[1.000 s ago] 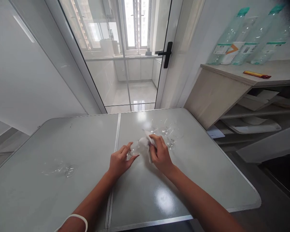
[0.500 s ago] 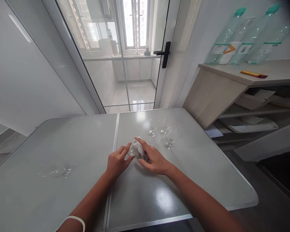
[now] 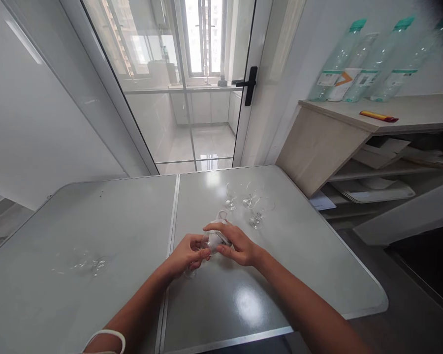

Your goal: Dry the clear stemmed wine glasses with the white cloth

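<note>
My left hand (image 3: 186, 255) grips a clear stemmed glass (image 3: 206, 244) held over the grey table (image 3: 96, 221); its foot shows below my fingers near the table seam. My right hand (image 3: 236, 243) is closed on a white cloth (image 3: 218, 228) wrapped around the bowl of that glass. Three more stemmed glasses (image 3: 248, 202) stand upright just beyond my hands, to the right. Another glass (image 3: 90, 265) lies on its side on the left half of the table.
A glass door with a black handle (image 3: 250, 84) stands behind the table. On the right, a wooden shelf unit (image 3: 354, 132) carries large plastic bottles (image 3: 358, 64) and a yellow-red pen-like object (image 3: 378, 116). The table's right edge runs close to the shelf.
Both hands drew the glass and cloth nearer to me and lifted it. My right hand went from wiping on top with loose cloth to wrapping the cloth round the bowl.
</note>
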Demonstrator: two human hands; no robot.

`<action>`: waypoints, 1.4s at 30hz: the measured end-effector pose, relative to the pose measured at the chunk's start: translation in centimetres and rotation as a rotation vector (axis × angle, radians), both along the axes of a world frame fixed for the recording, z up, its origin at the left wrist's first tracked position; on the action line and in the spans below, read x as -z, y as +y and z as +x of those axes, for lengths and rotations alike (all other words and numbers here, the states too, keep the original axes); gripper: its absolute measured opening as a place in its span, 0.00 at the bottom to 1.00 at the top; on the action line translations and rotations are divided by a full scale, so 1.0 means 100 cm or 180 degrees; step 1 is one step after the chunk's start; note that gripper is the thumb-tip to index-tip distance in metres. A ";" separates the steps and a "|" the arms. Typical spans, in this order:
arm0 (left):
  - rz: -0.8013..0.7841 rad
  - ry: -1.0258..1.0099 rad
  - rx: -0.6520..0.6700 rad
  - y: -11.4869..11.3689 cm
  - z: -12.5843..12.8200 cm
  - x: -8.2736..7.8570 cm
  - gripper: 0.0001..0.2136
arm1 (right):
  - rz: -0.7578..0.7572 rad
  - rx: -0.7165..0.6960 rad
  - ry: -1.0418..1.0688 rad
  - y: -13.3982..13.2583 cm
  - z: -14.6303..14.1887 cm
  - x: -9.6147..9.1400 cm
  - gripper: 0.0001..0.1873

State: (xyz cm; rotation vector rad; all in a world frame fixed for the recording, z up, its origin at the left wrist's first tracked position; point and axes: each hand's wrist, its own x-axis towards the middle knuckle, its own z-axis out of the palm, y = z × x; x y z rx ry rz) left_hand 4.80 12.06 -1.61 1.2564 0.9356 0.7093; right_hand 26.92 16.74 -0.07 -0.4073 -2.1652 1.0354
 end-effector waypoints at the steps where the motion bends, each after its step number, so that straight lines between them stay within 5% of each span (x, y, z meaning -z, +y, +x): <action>1: -0.0159 -0.0128 0.0111 0.000 0.000 -0.002 0.24 | 0.0049 -0.0023 0.0042 0.000 0.000 0.001 0.23; 3: -0.0141 -0.0141 0.0138 -0.001 0.000 -0.002 0.25 | 0.0101 -0.0046 0.0096 -0.001 -0.001 0.002 0.20; 6: 0.0765 0.0573 -0.0378 -0.002 -0.001 0.006 0.20 | -0.0212 0.0166 -0.0006 -0.004 -0.004 0.001 0.21; 9: 0.2235 0.1834 -0.1029 0.000 -0.007 0.021 0.22 | -0.1292 0.0428 -0.0020 -0.004 -0.008 -0.001 0.27; 13: 0.3105 0.2948 -0.0822 0.004 -0.014 0.031 0.22 | -0.2612 0.0593 0.0226 -0.004 -0.015 0.001 0.36; 16: 0.2532 0.2606 -0.0774 0.003 -0.009 0.024 0.23 | -0.2223 0.0723 0.0327 -0.004 -0.018 0.003 0.35; 22: -0.0296 -0.0163 0.0062 0.000 0.006 0.008 0.26 | -0.1162 0.0291 0.0295 -0.003 -0.007 0.006 0.30; 24: -0.0784 -0.0550 0.0309 0.001 0.006 0.008 0.28 | -0.0900 0.0290 0.0279 -0.002 -0.005 0.008 0.28; 26: -0.0598 -0.0340 0.0208 0.001 0.004 0.010 0.27 | -0.0681 0.0425 0.0215 -0.002 -0.005 0.010 0.27; 28: 0.0237 0.0389 -0.0241 0.000 0.003 0.014 0.24 | -0.0753 0.0558 0.0131 -0.002 -0.008 0.010 0.25; 31: 0.1797 0.1786 -0.1028 -0.002 0.001 0.023 0.24 | -0.1456 0.0632 0.0162 -0.002 -0.013 0.007 0.26; 34: 0.2426 0.2562 -0.1223 -0.004 0.001 0.027 0.23 | -0.2112 0.0706 0.0314 -0.002 -0.016 0.004 0.28; 37: 0.2024 0.2228 -0.1064 -0.005 0.006 0.021 0.22 | -0.2073 0.0601 0.0312 -0.003 -0.016 0.004 0.29; 42: -0.0294 -0.0005 -0.0145 -0.004 0.013 0.009 0.23 | -0.1629 0.0390 0.0505 -0.004 -0.011 0.004 0.26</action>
